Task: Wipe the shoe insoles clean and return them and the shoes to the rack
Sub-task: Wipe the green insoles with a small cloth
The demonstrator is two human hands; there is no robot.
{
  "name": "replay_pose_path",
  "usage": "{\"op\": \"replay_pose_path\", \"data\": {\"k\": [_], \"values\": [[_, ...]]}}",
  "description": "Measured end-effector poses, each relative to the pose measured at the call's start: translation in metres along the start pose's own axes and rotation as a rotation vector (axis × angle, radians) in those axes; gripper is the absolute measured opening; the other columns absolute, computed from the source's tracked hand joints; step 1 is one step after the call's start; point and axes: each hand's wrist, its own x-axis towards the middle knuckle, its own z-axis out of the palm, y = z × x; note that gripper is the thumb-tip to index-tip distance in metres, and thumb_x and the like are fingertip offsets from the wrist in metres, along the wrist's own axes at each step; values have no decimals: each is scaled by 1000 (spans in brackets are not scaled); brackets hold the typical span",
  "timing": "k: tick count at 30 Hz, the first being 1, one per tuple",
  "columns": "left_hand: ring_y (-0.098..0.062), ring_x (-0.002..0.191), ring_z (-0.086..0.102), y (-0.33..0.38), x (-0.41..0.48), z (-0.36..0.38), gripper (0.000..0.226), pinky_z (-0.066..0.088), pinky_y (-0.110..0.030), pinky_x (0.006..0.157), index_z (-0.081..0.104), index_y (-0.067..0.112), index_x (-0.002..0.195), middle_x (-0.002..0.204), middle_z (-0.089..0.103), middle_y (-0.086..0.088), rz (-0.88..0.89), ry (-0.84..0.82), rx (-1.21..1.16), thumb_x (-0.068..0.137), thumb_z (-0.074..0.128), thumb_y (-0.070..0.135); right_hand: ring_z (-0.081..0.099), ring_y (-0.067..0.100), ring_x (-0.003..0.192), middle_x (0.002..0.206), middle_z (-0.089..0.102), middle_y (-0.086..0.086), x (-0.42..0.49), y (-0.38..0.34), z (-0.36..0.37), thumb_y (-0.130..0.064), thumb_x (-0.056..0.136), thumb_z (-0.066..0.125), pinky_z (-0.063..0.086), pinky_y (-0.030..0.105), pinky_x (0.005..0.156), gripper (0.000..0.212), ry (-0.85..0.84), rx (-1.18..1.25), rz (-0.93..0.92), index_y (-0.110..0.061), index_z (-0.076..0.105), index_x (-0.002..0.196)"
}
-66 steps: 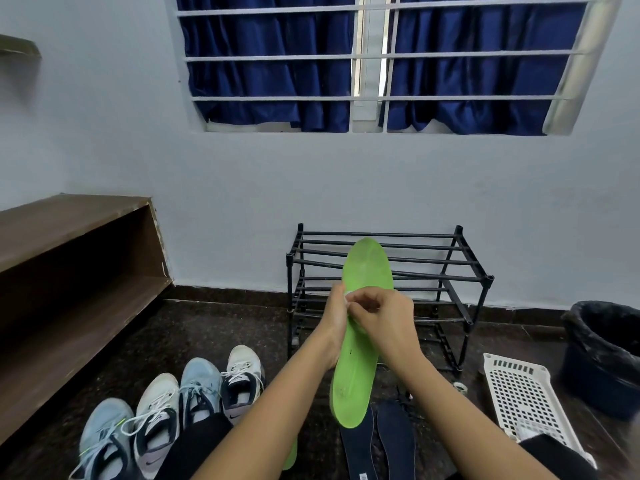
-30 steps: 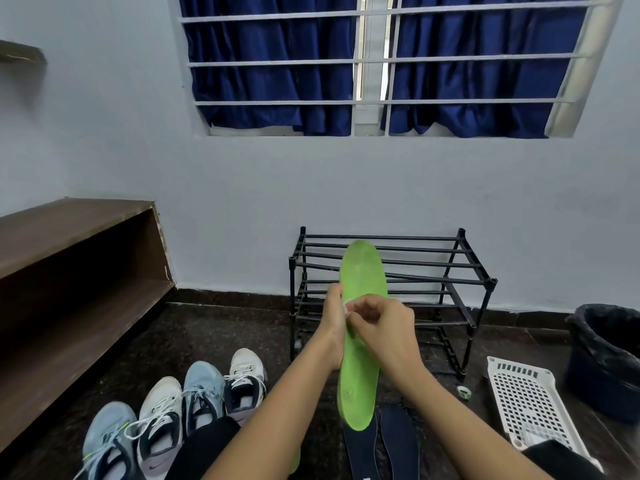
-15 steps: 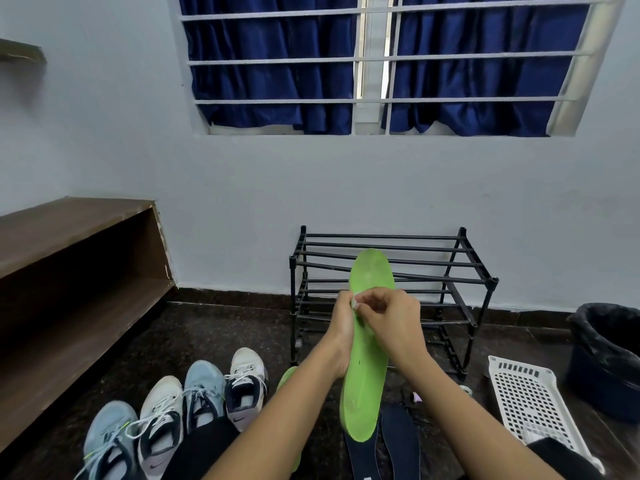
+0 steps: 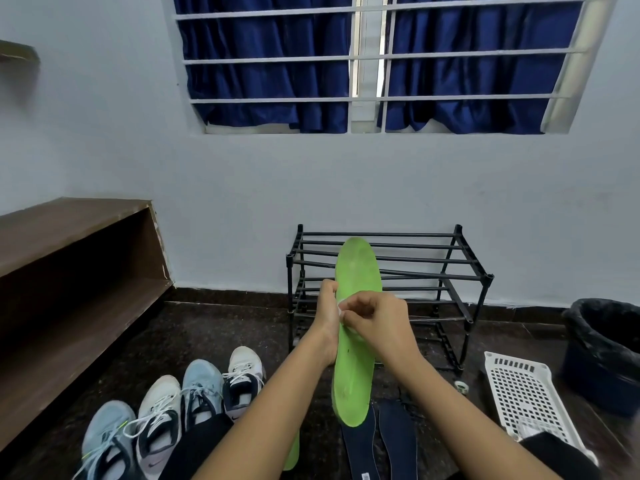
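While my left hand grips the green insole upright, toe at twelve o'clock, my right hand pinches a white wipe against it.

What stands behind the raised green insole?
The black shoe rack stands behind the green insole, near the wall. The insole, left hand and right hand cover its middle bars.

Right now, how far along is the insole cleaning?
Done: two dark insoles lie out on the floor. In hand: left hand holds the green insole, right hand presses a white wipe on it. Left: four shoes stand off the rack.
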Motion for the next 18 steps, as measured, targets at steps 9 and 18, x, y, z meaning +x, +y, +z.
{"op": "replay_pose_path", "data": {"k": [9, 18], "values": [[-21, 53, 50, -9, -9, 17, 38, 40, -21, 50, 52, 12, 67, 61, 50, -7, -29, -34, 25, 88, 30, 35, 60, -10, 63, 69, 67, -14, 9, 7, -10, -3, 78, 70, 42, 3, 62, 17, 91, 1, 35, -20, 72, 74], [-25, 57, 57, 0, -2, 0, 62, 42, -29, 60, 69, 10, 56, 58, 65, -10, 5, 17, 16, 91, 33, 46, 63, -4, 65, 70, 69, -10, -4, -2, -1, -6, 78, 72, 46, 7, 62, 13, -3, 19, 9, -19, 75, 80]]}}
